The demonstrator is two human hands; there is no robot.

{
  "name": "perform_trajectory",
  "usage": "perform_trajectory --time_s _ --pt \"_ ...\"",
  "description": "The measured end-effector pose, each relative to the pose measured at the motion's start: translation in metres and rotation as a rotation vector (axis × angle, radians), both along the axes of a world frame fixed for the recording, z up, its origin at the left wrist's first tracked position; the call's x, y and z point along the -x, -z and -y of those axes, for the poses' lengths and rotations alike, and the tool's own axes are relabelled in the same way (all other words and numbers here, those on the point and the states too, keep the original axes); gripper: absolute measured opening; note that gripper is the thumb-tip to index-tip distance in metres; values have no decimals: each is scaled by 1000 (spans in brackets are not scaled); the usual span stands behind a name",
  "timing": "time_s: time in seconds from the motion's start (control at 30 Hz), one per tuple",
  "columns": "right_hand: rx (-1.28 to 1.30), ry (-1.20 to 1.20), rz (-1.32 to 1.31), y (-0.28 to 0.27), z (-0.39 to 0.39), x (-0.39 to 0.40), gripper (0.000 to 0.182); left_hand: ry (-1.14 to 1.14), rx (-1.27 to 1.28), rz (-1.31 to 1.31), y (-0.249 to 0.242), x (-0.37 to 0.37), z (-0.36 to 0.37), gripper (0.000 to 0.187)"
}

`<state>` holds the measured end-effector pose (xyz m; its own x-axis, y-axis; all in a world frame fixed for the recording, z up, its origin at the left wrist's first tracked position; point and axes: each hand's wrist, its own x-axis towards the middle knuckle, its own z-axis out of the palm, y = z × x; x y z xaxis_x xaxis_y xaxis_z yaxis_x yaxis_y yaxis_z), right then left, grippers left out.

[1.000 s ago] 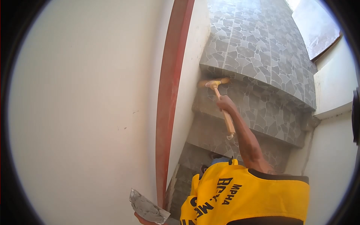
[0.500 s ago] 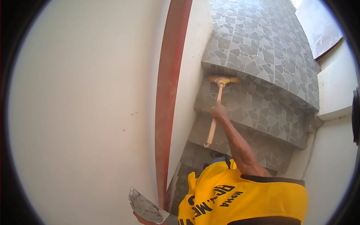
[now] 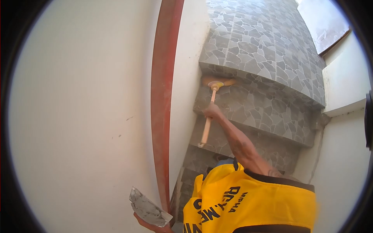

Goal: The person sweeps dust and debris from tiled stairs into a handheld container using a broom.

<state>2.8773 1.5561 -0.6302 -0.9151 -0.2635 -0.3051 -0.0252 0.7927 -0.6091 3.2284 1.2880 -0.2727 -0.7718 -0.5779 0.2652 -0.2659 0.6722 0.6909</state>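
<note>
My right hand is wrapped around the wooden handle of a short broom. The broom's orange bristles rest against a grey stone-patterned stair step, close under the overhanging edge of the landing and near the left wall; they look slightly blurred. At the lower left, my left hand shows only in part, its fingers under a flat, grey-smeared pan that is tilted beside the wall. The rest of that hand is hidden behind the pan and my yellow shirt.
A red handrail runs down the cream wall on my left. Ahead, the stone-patterned landing spreads above the steps. A white wall borders the stairs on the right. More steps lie below the broom, close to my body.
The view has shifted slightly, so most things sit further left. The broom has moved a little left along the step towards the wall. Both hands keep their holds.
</note>
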Motion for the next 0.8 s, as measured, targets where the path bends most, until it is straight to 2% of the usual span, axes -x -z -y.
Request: perform_trajectory --time_s 0.07,0.1,0.13,0.23,0.33,0.4,0.47,0.5,0.53,0.57,0.67,0.77,0.8 --pt "-2 -106 4 -29 -26 -2 29 -22 -8 -17 0 2 0 59" --pt "235 222 174 -83 -41 -28 29 -35 -14 -15 0 1 2 58" --pt "471 549 343 -114 -46 -48 28 -47 -20 -11 1 1 2 57" --pt "168 749 -116 -54 -1 -56 38 -76 -17 -2 3 -3 5 54" --pt "192 718 209 -74 14 -28 38 -74 -9 4 2 -1 2 52" --pt "295 425 11 -40 -18 -23 47 -66 -6 -8 -5 3 -9 50" --pt "381 402 -8 -56 -33 -23 50 -64 -11 -29 -14 11 -24 49" --pt "423 531 82 -107 -38 -37 48 -59 -20 -51 -19 15 -32 48" --pt "463 660 179 -135 -35 -49 45 -89 -27 -34 -19 16 -33 48" --pt "307 697 8 -132 -21 -53 45 -118 -35 -16 -19 16 -34 48" --pt "194 769 86 -73 25 -17 45 -89 -9 11 -21 13 -34 48" --pt "384 352 370 -38 12 0 49 -65 18 -2 -13 5 -21 49" --pt "339 394 338 -53 0 -11 48 -64 25 -6 -11 3 -17 50"
